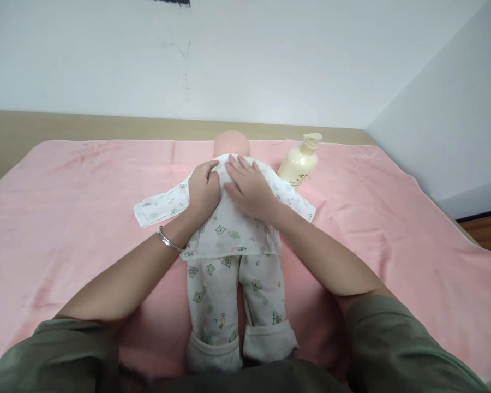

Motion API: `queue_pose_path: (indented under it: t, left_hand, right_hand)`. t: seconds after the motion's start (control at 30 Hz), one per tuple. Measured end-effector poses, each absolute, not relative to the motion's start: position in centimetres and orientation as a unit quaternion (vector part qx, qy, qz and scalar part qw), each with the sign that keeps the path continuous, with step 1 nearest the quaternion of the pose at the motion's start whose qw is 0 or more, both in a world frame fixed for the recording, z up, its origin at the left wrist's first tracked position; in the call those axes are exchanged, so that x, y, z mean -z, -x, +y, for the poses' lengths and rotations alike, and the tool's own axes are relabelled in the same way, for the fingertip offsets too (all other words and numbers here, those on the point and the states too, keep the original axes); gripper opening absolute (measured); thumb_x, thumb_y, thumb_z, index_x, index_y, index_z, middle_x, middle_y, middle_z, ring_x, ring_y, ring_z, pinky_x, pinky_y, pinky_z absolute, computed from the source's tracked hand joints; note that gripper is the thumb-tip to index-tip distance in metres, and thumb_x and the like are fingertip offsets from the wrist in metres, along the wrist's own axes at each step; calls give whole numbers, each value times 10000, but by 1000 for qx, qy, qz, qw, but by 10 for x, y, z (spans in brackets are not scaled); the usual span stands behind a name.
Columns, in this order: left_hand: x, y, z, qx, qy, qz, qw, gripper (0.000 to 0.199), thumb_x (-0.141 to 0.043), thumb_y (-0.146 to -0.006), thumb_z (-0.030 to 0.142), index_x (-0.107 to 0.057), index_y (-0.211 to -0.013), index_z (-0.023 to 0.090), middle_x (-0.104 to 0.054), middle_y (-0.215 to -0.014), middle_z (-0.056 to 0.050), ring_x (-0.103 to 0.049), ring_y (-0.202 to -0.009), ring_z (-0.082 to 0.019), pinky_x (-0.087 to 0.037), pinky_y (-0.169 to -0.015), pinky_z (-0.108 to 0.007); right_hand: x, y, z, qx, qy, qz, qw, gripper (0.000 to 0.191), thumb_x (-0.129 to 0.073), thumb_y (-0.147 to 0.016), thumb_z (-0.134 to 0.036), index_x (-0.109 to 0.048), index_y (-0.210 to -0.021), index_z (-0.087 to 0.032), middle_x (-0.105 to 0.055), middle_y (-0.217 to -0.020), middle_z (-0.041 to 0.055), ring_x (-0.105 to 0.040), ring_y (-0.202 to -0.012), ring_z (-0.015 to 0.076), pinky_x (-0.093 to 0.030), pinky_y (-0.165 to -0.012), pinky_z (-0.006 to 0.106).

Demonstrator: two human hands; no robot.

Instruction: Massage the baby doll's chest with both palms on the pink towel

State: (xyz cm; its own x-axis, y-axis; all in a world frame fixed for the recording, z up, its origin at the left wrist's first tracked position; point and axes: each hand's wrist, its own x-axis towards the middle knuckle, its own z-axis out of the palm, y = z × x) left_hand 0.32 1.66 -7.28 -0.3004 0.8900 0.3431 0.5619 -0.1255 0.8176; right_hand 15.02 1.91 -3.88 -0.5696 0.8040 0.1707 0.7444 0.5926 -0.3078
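Observation:
A baby doll lies on the bed, its bald head (232, 143) at the far end. It wears a white long-sleeved shirt (229, 237) and matching trousers (219, 297) with a small green animal print and turned-up cuffs. My left hand (204, 188), below a silver bracelet, is closed on the shirt near the shoulder at the left. Flat against the upper middle of the shirt lies my right hand (251, 188), its fingers apart. Both sleeves stretch outward to the sides. The doll's face, hands and feet do not show.
A pink sheet (65, 218) with some creases spreads under the doll. Just right of the doll's shoulder a cream pump bottle (300, 162) leans over. Behind the sheet runs a wooden edge (139, 126) against a white wall (270, 60).

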Motion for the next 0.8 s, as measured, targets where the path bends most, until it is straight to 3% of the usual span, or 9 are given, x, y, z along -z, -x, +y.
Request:
queue_pose_path:
  t: [0.13,0.23,0.3,0.4,0.5,0.57,0.67,0.73,0.8]
  left_hand:
    - [65,-22,-3,-416,-642,632,119,502,-387,-905,200,-618,-1339,97,-609,-1446,-149,-465,-1463,-307,-318,-1291,-513]
    - [62,-32,-15,-383,-685,613,94,535,-326,-937,192,-570,-1399,78,-481,-1576,-151,-313,-1562,-321,-192,-1332,-556]
    - [61,-29,-12,-380,-673,624,110,554,-348,-922,196,-534,-1434,91,-477,-1580,-148,-328,-1556,-309,-220,-1329,-540]
    - [61,-13,5,-383,-634,653,155,543,-382,-917,257,-546,-1408,96,-574,-1479,-170,-488,-1440,-307,-361,-1269,-507]
    - [60,-2,19,-378,-621,666,168,484,-331,-948,287,-617,-1295,106,-647,-1373,-174,-593,-1300,-304,-445,-1192,-514]
    - [59,-5,15,-360,-640,665,137,454,-288,-958,243,-650,-1200,112,-683,-1288,-180,-616,-1255,-303,-451,-1177,-522]
    - [59,-24,-8,-337,-688,639,63,471,-282,-970,211,-611,-1273,66,-609,-1408,-211,-505,-1419,-329,-341,-1263,-547]
    - [61,-37,-25,-328,-716,615,40,527,-308,-971,216,-514,-1414,18,-471,-1565,-215,-341,-1545,-346,-254,-1312,-554]
    - [63,-43,-32,-325,-728,602,41,574,-326,-949,197,-452,-1473,0,-414,-1611,-210,-273,-1577,-350,-234,-1321,-559]
  right_hand:
    - [38,-159,44,-132,489,-848,159,658,-346,-1026,-346,-263,-1609,-51,-211,-1702,158,-191,-1603,320,-167,-1309,597]
    - [38,-158,33,-91,506,-843,157,603,-299,-1045,-310,-330,-1584,-41,-312,-1664,190,-258,-1574,360,-233,-1287,585]
    - [39,-154,13,-34,515,-843,152,575,-282,-1046,-262,-387,-1548,-1,-401,-1599,247,-354,-1523,385,-283,-1268,556]
    - [43,-147,-21,42,484,-861,148,563,-325,-1036,-240,-405,-1529,20,-414,-1569,299,-390,-1498,408,-298,-1260,555]
    - [44,-143,-34,43,429,-889,155,559,-361,-1023,-231,-407,-1526,9,-375,-1607,267,-313,-1541,401,-282,-1274,560]
    - [42,-146,-22,-2,413,-895,168,501,-324,-1016,-204,-517,-1442,-24,-437,-1581,222,-341,-1529,362,-303,-1267,539]
    - [41,-156,16,-86,417,-880,210,415,-282,-1010,-209,-656,-1175,-135,-617,-1379,148,-526,-1351,293,-423,-1162,490]
    - [43,-162,38,-93,438,-860,245,349,-320,-1021,-279,-623,-1154,-166,-659,-1242,129,-588,-1200,283,-472,-1073,483]
    - [47,-164,48,-72,459,-847,258,336,-337,-1030,-319,-605,-1168,-171,-665,-1185,126,-596,-1134,289,-480,-1034,485]
